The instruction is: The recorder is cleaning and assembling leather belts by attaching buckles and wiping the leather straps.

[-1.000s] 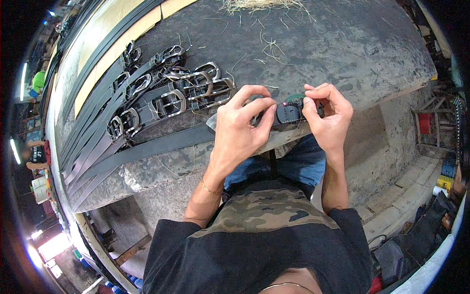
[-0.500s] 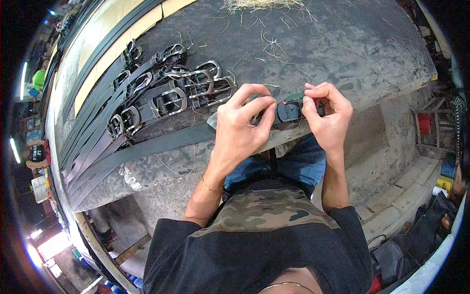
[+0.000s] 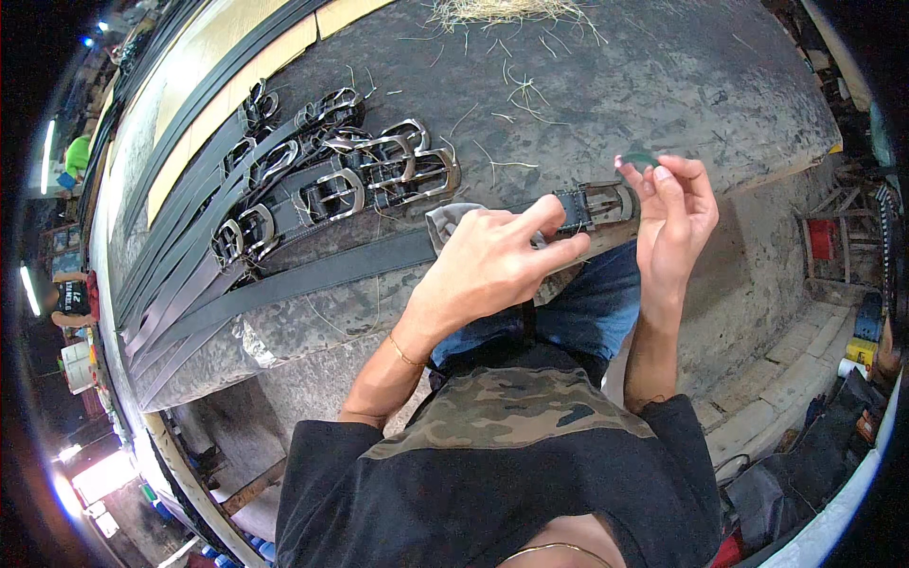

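A dark leather belt (image 3: 322,276) lies along the near table edge, its metal buckle (image 3: 608,202) toward the right. My left hand (image 3: 497,248) grips this belt just left of the buckle, with thumb and forefinger at the strap; its other fingers are hidden beneath. A crumpled grey cloth (image 3: 443,227) shows beside that hand, over the strap. Raised to the right of the buckle, my right hand (image 3: 674,222) pinches a small green object (image 3: 640,159) with a pinkish end. Its kind is too small to make out.
Several dark belts (image 3: 180,246) with metal buckles (image 3: 333,194) lie fanned at the left of the worn table (image 3: 663,104). A heap of straw-coloured threads (image 3: 507,11) sits at the far edge, with loose strands around. A red item (image 3: 820,239) stands on a rack at the right.
My right hand has moved right and up, away from the belt, with the green object. My left hand has shifted right along the strap, and the buckle now shows.
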A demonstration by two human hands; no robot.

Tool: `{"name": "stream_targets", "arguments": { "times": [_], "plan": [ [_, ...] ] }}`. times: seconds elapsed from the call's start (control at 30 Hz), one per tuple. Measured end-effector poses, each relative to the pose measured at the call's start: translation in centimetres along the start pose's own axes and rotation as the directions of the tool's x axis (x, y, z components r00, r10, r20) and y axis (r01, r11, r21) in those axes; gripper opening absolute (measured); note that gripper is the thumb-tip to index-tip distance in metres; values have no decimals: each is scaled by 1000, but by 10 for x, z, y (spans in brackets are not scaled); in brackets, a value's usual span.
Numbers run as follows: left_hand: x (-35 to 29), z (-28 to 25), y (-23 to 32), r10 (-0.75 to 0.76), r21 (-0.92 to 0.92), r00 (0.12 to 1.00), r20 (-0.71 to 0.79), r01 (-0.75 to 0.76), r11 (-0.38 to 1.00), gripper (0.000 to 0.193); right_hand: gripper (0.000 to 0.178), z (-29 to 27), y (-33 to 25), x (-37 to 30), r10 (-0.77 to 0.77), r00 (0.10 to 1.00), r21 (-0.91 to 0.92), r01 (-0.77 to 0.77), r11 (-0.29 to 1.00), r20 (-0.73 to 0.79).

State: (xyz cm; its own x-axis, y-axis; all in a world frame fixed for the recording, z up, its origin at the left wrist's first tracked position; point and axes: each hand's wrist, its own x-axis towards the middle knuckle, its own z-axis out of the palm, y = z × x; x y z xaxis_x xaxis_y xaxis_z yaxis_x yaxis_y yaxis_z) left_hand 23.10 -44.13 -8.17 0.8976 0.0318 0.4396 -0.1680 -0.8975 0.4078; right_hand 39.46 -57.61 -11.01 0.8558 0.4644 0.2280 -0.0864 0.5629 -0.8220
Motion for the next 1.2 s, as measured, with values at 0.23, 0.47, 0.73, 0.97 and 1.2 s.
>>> {"name": "stream_targets", "arguments": {
  "times": [0.23,0.47,0.73,0.97,1.2],
  "plan": [
    [2,3,4,74,69,996,44,-77,995,31,14,2,1,-7,-38,967,-284,111,952,250],
    [-1,4,2,105,36,994,-34,-104,994,32,17,-2,-1,-2,-62,927,-305,184,934,369],
    [0,3,3,97,35,993,-70,-94,995,23,15,4,-4,-1,-35,927,-393,192,899,373],
    [-3,6,-1,111,45,991,-77,-107,993,33,13,3,-4,-1,-10,929,-429,179,885,369],
    [-3,2,0,97,44,994,-49,-95,994,40,14,3,-6,-2,12,919,-473,192,860,395]
  ]
}}
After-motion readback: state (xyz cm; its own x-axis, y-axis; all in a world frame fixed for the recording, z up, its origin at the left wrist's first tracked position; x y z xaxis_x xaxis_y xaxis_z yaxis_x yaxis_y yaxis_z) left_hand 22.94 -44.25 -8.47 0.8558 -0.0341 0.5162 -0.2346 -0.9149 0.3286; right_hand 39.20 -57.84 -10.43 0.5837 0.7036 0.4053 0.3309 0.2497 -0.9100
